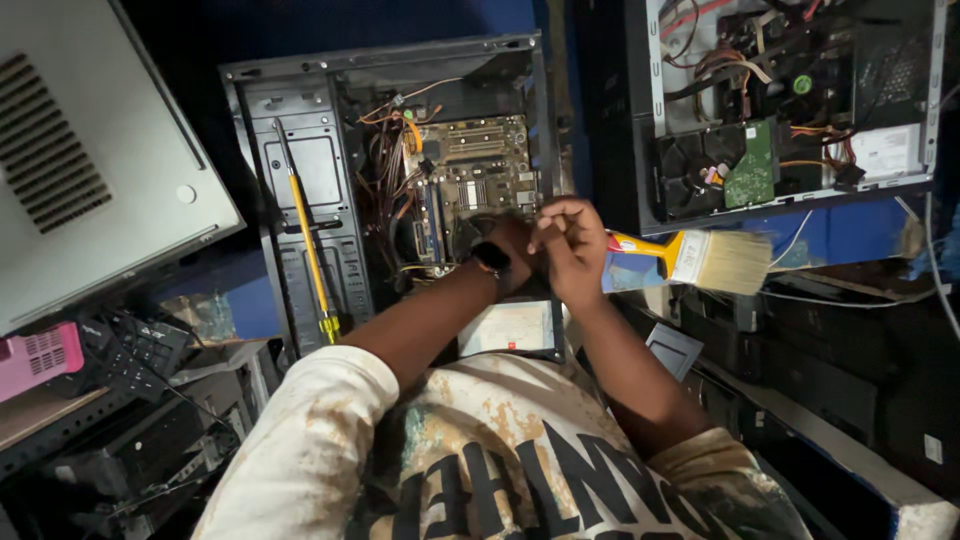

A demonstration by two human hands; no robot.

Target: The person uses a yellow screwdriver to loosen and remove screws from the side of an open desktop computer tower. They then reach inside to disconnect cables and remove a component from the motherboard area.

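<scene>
Right hand closed around the yellow handle of a paintbrush, bristles pointing off to the right, brush hanging just outside the case edge; left hand reaches into the open computer case, fingers hidden behind the right hand, so cannot tell how far open it is or whether it holds anything (dark watch on the wrist); both hands touch or overlap over the lower right part of the motherboard; tangle of orange and red cables crowds the board's left side, close beside the left hand; long yellow screwdriver lies along the case's drive bay, well apart from the hands; power supply with pale label sits under the forearms; second open computer case to the upper right with green circuit board and fan showing; grey side panel leaning at left; black keyboard and pink object lower left; white cables trail at right, near the bristles.
</scene>
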